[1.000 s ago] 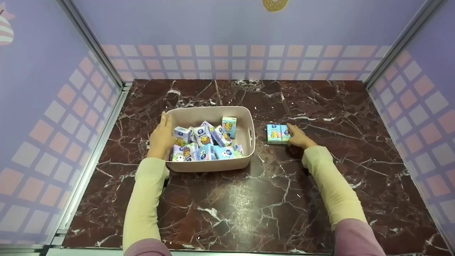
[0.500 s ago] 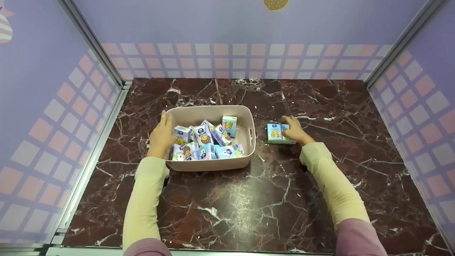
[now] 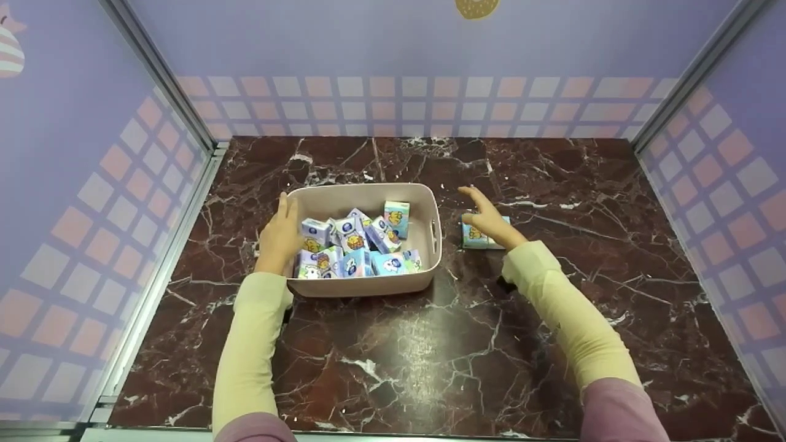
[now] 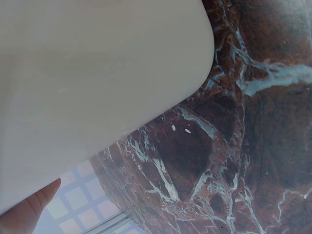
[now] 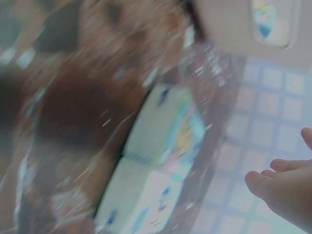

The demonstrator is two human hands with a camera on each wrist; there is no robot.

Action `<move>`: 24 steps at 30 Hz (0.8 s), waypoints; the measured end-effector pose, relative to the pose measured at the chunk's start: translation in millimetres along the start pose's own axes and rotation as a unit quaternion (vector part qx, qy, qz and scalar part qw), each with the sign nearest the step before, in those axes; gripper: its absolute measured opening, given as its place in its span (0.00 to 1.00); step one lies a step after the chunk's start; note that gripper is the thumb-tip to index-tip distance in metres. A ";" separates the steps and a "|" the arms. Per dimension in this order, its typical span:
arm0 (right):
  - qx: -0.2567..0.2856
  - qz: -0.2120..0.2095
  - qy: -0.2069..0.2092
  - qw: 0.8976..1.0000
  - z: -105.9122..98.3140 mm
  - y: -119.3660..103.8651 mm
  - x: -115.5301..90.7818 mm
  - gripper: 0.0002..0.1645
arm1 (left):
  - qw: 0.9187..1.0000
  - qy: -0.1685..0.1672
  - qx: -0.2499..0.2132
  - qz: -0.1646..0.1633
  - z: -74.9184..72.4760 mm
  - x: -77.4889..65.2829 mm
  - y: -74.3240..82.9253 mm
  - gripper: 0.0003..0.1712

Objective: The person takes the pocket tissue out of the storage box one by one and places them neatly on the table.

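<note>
My left hand (image 3: 279,236) rests against the left side of a beige plastic basket (image 3: 362,287), its fingers stretched out along the wall. In the left wrist view a finger (image 4: 36,204) shows at the basket's pale outer wall (image 4: 97,73). Inside lie several small printed tissue packs (image 3: 351,236), jumbled, one standing upright at the back right. To the right of the basket, two tissue packs (image 3: 473,236) sit side by side on the counter. Over them hovers my right hand (image 3: 491,221), fingers spread and holding nothing; it partly hides them in the head view. Both packs (image 5: 156,146) show blurred in the right wrist view.
The counter (image 3: 393,362) is dark red marble with white veins. Purple panels (image 3: 405,43) with pink and white squares enclose it at the back and both sides, with metal posts (image 3: 166,80) at the corners. An oval handle hole (image 3: 435,235) opens in the basket's right end.
My right hand has left the right-hand pack, lifted and moved left over the pair. The packs, basket and left hand have stayed in place.
</note>
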State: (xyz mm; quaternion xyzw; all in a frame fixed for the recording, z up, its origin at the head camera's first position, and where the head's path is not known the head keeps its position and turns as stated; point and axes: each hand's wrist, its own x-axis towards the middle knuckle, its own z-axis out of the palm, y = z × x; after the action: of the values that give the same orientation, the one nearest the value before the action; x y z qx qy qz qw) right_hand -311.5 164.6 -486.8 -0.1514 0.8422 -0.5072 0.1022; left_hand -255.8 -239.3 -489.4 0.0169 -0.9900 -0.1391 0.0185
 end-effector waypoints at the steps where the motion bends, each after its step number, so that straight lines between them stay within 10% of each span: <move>1: 0.007 -0.007 -0.002 1.000 1.7 -3.9 0.0 0.40 | 1.000 0.001 0.000 0.000 0.3 0.0 -0.2 0.42; 10: 0.023 -0.051 -0.031 0.998 21.3 -39.6 -6.3 0.35 | 1.000 0.004 -0.005 -0.002 0.9 0.7 -0.1 0.40; 24: -0.113 -0.147 -0.125 0.975 60.2 -69.1 -12.9 0.33 | 1.000 0.007 -0.005 0.001 0.4 0.3 -0.2 0.39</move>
State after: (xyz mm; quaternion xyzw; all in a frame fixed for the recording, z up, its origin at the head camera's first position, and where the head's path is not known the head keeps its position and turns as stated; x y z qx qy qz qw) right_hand -269.4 89.3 -453.3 -0.3463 0.8430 -0.3959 0.1127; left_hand -256.1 -239.5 -489.9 0.0168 -0.9891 -0.1436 0.0261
